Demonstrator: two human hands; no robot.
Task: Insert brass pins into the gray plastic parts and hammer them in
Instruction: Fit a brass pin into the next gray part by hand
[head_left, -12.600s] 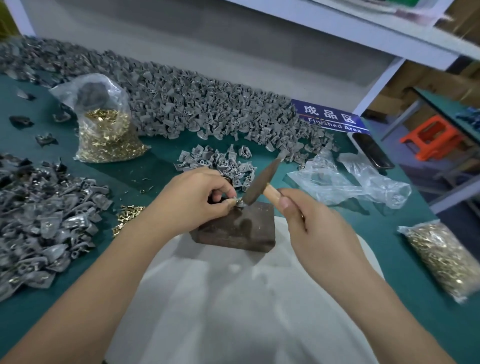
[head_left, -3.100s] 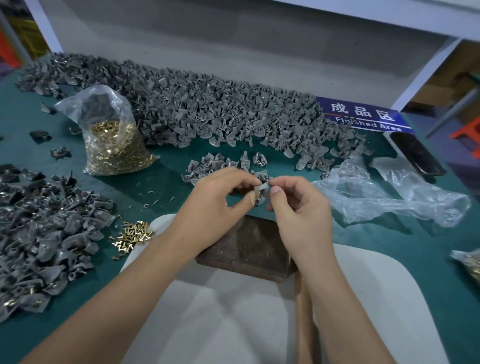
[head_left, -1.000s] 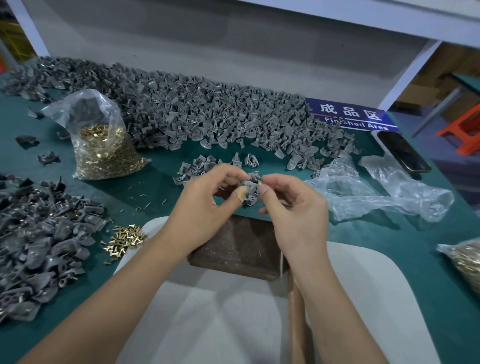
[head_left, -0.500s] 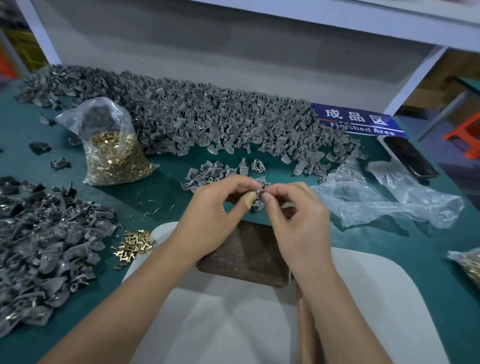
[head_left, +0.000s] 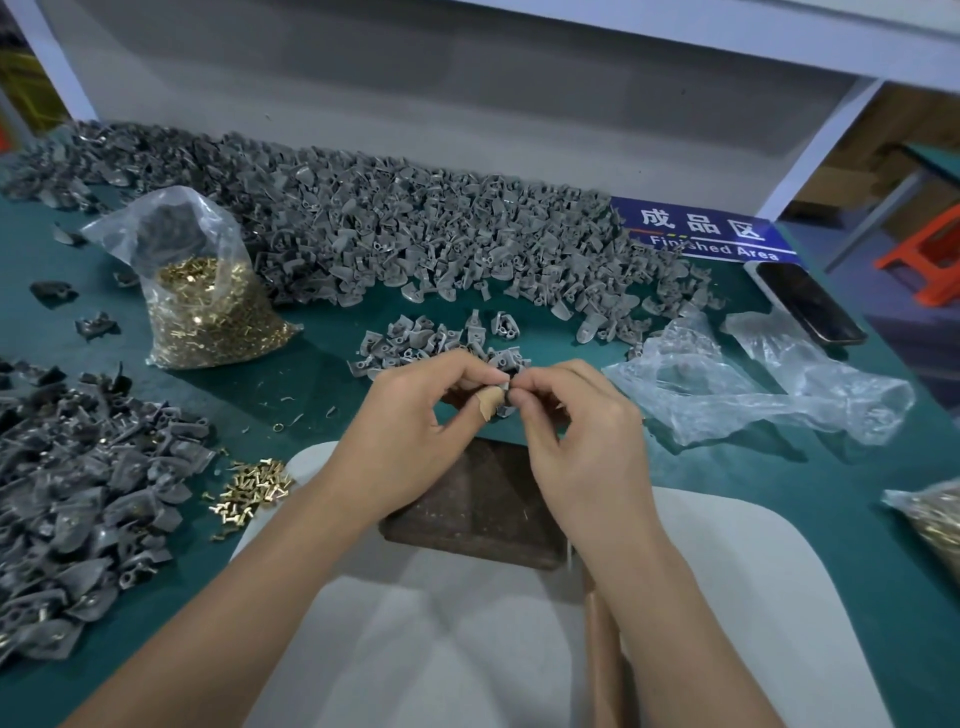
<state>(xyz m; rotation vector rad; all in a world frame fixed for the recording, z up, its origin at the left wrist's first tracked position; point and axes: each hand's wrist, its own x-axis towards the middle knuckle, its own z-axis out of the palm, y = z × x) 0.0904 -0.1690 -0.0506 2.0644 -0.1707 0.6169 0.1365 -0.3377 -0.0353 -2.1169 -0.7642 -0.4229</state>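
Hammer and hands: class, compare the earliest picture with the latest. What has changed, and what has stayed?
The right hand let go of the hammer, whose handle now lies under the right forearm. Both hands lifted off the block; the left hand pinches a gray part with it. Bags and piles unchanged.

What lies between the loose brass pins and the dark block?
Head view: the left forearm crosses over the white sheet's corner between loose brass pins and dark block.

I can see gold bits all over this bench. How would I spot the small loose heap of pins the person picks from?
Start at the big heap of gray plastic parts on the table's left. Just to its right, beside the corner of the white board, lies a small loose pile of brass pins. Unlike the other brass pins, it sits bare on the green mat, not in a plastic bag.
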